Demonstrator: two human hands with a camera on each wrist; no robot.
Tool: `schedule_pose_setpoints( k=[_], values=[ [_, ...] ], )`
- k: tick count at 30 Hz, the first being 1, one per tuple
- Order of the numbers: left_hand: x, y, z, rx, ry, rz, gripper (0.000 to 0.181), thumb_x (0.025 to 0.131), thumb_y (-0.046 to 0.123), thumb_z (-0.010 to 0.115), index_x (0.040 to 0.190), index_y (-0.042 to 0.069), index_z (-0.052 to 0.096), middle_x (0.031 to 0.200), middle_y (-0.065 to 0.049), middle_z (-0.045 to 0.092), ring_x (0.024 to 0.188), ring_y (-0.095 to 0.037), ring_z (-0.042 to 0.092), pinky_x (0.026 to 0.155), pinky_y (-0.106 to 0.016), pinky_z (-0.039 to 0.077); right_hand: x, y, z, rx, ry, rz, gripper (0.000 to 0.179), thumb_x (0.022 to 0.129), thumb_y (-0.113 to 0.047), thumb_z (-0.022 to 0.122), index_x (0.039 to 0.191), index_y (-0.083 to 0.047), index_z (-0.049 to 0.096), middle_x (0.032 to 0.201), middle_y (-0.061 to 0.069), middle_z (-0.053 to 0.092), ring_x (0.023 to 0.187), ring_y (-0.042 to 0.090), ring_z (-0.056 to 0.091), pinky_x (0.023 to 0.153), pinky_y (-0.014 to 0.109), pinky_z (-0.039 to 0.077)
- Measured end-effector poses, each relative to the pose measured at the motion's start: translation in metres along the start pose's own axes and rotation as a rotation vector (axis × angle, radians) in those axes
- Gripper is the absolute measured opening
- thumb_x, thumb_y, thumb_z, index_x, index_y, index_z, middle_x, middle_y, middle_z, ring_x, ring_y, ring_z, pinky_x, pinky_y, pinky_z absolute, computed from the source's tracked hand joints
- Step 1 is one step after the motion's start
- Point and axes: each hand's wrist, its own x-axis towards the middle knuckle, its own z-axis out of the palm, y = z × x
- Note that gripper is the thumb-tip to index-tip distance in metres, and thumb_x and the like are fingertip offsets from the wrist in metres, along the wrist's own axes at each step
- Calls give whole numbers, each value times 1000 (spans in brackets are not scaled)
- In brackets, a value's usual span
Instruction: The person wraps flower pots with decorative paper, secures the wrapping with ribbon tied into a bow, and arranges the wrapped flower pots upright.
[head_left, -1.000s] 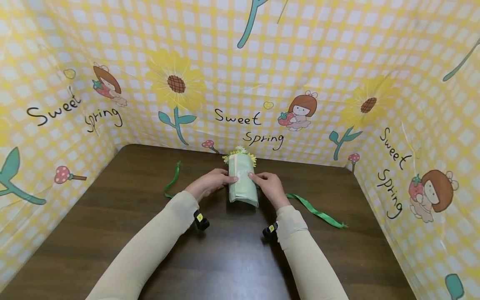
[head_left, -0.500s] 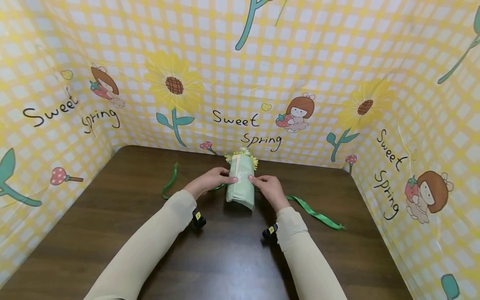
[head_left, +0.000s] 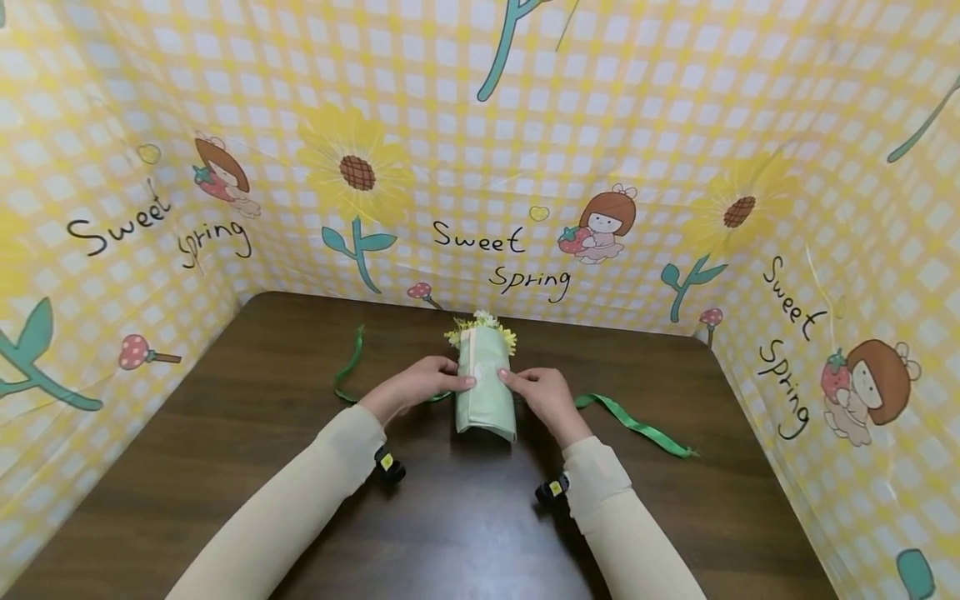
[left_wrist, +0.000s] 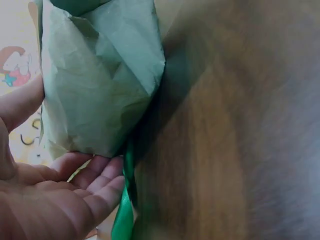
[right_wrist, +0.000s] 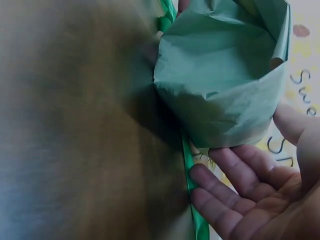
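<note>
See a dark brown wooden table (head_left: pixel 225 400) with a pale sheen across its near part. Notice a yellow-and-white checked cloth (head_left: pixel 465 125) hanging along its back and both sides, printed with sunflowers (head_left: pixel 357 172), cartoon figures (head_left: pixel 606 218) holding strawberries (head_left: pixel 574 241), spotted mushrooms (head_left: pixel 133 352) and the words "Sweet Spring" (head_left: pixel 480 240).

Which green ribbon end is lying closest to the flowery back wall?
The left ribbon end, beyond the left hand: it bends toward the back wall, while the right ribbon end slants away from it.

Pale glare on dark tabletop (head_left: pixel 468 537)
</note>
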Motion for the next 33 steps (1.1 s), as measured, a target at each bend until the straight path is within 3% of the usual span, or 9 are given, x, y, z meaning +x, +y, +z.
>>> schedule_pose_setpoints(
  k=[12,16,20,22,24,29,31,33],
  values=[
    [-53,5,30,37,-47,-10,48,90,42,78,117,3,68,113,-8,68,107,-22,62,96,-50,50,-56,13,-6,-41,-63,-80,45,86,-58,76,91,-13,80,90,-1,75,80,16,61,67,31,48],
    [-60,7,34,29,-53,-20,47,90,40,79,116,2,67,111,-8,67,104,-22,62,95,-49,50,-64,13,-8,-45,-82,-86,44,87,-56,77,93,-12,79,92,1,74,81,17,61,68,32,49],
    [-62,8,36,20,-49,-17,46,90,39,79,116,2,66,111,-8,67,104,-22,61,95,-49,49,-69,7,-8,-80,-51,-127,47,89,-50,77,110,-7,75,104,6,72,93,21,65,77,38,55],
    [-63,8,37,20,-50,-17,46,91,40,78,116,3,66,111,-8,67,103,-22,61,94,-49,49,-74,3,-7,-125,3,-211,47,90,-43,79,118,-6,71,111,8,69,98,22,65,83,40,56],
    [-64,8,37,26,-49,-15,46,91,40,78,116,3,66,111,-8,67,102,-22,61,93,-48,50,-80,-3,-4,-187,63,-359,43,90,-33,81,122,-7,69,115,7,66,102,22,64,85,41,56],
    [-67,11,36,38,-41,-1,44,91,39,77,113,2,66,108,-8,66,98,-21,60,87,-43,50,-96,-17,5,-397,107,-753,19,90,-20,81,107,-14,76,110,-4,66,104,15,62,87,36,55],
    [-67,12,36,43,-38,1,43,92,38,77,111,2,66,106,-8,66,95,-21,59,84,-40,49,-101,-20,8,-468,98,-830,10,90,-20,80,100,-16,77,106,-7,66,103,13,61,87,32,56],
    [-67,13,36,53,-36,-1,42,92,38,77,110,2,66,105,-7,66,93,-20,59,82,-38,49,-103,-22,10,-520,96,-852,5,91,-20,80,95,-17,78,103,-8,66,101,12,60,86,30,55]
  ],
)
